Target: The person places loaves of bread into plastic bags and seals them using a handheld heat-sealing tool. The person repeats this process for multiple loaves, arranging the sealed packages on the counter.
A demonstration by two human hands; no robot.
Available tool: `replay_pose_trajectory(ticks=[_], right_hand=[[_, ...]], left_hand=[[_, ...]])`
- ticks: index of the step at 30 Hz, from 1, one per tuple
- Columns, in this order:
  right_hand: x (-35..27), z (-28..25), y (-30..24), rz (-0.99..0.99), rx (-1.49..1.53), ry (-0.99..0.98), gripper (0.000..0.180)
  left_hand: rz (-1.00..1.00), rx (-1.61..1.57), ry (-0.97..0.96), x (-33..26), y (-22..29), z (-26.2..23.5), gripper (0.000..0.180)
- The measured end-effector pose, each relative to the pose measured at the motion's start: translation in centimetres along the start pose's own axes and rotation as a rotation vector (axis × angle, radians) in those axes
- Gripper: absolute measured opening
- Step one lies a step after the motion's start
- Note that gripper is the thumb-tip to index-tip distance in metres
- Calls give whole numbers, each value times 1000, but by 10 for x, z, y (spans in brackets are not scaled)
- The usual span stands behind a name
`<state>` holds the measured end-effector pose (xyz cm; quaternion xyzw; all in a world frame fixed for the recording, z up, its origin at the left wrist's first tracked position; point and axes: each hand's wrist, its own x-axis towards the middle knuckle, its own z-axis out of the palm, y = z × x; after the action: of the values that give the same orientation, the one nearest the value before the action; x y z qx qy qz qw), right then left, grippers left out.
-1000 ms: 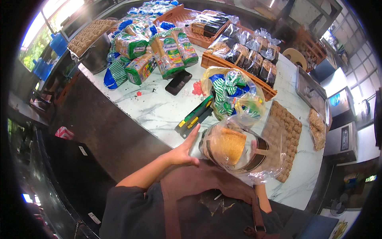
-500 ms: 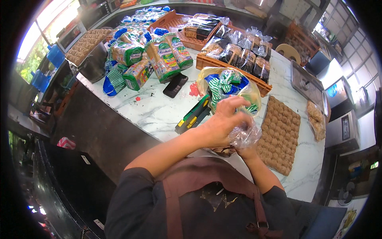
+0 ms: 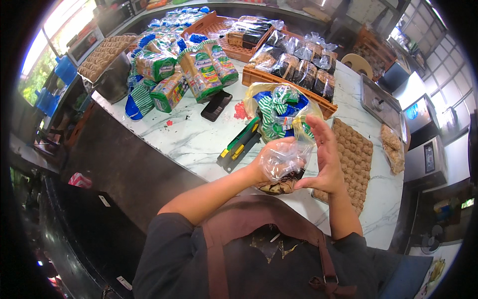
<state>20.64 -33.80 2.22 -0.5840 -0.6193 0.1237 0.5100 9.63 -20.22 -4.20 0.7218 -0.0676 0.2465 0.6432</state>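
White and marble-veined, a table (image 3: 174, 144) spreads across the centre. From left to right: green-and-blue bread packages (image 3: 172, 70) are heaped at upper left; a dark phone (image 3: 216, 106) lies just below them. Next comes a green, black and yellow tool (image 3: 239, 145). At centre, the left hand (image 3: 267, 153) is closed around the gathered neck of a clear bag (image 3: 282, 163), bread (image 3: 275, 188) showing beneath it. The right hand (image 3: 326, 162), apart from the left, is spread, its thumb near the bag; contact cannot be told. Small brown rounds (image 3: 356, 164) fill the right-hand side.
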Motion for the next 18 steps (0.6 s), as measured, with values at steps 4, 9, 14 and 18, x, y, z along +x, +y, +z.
replay_pose_trajectory(ticks=[4,9,14,18], right_hand=[[-23,22,31,83,27,-144,105],[-62,63,81,193,-82,-142,80],[-78,58,91,293,-137,-194,57],[-72,49,98,175,102,149,33]], left_hand=[[256,114,21,20,14,13,27],[306,251,-106,35,17,43,35],[368,403,-347,53,-5,20,41],[-362,-47,-417,40,-61,-25,61]])
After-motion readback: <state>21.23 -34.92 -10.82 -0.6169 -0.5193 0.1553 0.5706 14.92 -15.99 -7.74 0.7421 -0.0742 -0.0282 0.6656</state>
